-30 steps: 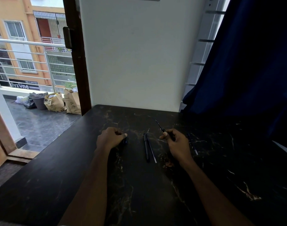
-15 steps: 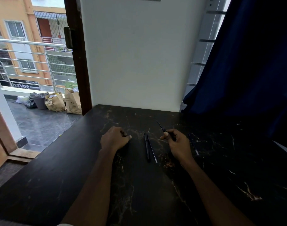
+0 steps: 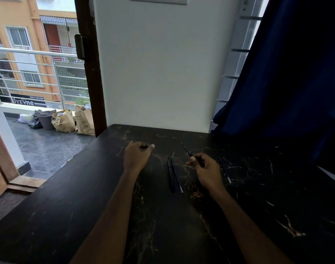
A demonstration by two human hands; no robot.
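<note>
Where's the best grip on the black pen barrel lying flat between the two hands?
Probably pinch the pen barrel at mid-length, coming from above and from its left. It lies flat on the table, pointing away from the person. A thin rod lies close along its right side; the left side is bare.

The surface point(image 3: 86, 206) is black with pale and rusty marble-like veins; the pen point(image 3: 171, 174) and thin rod point(image 3: 185, 149) are black, the curtain point(image 3: 296, 73) deep blue, the wall point(image 3: 159, 73) white.
</note>
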